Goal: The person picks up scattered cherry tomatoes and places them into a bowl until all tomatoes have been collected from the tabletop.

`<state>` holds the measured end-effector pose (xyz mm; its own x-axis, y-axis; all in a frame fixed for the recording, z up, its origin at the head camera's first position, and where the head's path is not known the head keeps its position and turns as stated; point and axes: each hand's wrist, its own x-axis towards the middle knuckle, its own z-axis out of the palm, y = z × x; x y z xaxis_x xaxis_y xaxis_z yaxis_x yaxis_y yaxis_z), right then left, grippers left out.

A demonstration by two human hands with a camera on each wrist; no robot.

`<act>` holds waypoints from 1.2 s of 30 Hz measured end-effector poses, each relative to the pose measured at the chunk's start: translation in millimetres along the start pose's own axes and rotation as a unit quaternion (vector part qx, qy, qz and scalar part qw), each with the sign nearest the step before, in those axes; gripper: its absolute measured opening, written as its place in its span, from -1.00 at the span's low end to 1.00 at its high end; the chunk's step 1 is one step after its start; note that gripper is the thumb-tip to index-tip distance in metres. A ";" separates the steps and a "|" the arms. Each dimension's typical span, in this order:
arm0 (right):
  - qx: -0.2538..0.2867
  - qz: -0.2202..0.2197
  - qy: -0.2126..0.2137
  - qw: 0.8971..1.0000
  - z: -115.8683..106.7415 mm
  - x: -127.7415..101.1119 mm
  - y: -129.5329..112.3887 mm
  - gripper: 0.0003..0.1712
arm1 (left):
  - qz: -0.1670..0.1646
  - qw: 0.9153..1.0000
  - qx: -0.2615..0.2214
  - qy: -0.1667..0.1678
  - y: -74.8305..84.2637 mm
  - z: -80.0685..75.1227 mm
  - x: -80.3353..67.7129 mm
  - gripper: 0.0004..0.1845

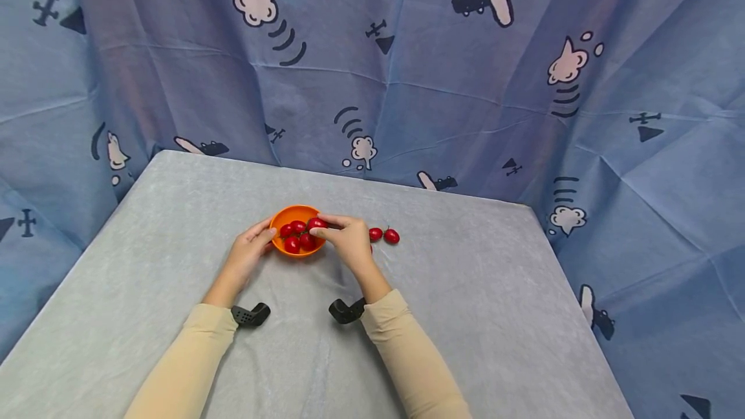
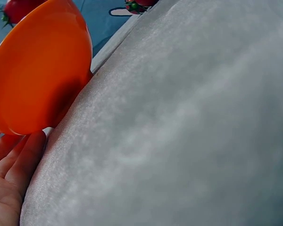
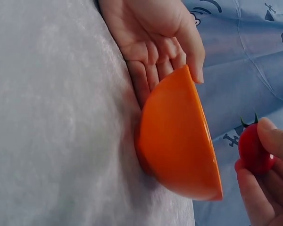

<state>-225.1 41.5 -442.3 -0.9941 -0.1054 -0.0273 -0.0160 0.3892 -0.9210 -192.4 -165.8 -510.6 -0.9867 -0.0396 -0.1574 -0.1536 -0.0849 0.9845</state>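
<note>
Pinching tomato [image 1: 317,223] between right fingers [image 1: 326,233], above bowl [image 1: 283,216]

The bowl [image 1: 295,230] sits on the tabletop [image 1: 465,290] at frame centre, with tomatoes [image 1: 293,236] in it. The left hand [image 1: 251,251] lies against its left wall. The right hand [image 1: 348,238] is at its right rim, pinching one tomato [image 1: 317,224] above it. Two loose tomatoes [image 1: 384,235] lie on the tabletop just right of that hand.
</note>
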 end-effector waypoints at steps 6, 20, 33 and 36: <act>0.000 0.004 0.007 1.000 7.8 0.7 -3.3 -0.62 | -0.002 1.000 0.001 -0.002 0.5 -0.4 -1.0 -0.43; -0.047 -0.016 0.016 0.999 23.5 5.8 -3.7 -0.64 | -0.008 1.000 0.015 0.003 0.8 0.4 -1.1 -0.43; -0.070 -0.039 0.011 0.997 33.3 2.8 -1.4 -0.65 | -0.003 1.000 0.005 -0.002 -0.9 -0.4 0.2 -0.43; -0.088 -0.047 0.004 0.995 35.7 2.5 -1.3 -0.65 | -0.004 1.000 0.005 -0.004 -0.4 -0.6 -0.4 -0.42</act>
<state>-223.7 8.0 -455.0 -0.9881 -0.1418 0.0599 -0.1270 0.5319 -0.8372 -191.9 -166.4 -511.0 -0.9860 -0.0301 -0.1639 -0.1613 -0.0752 0.9840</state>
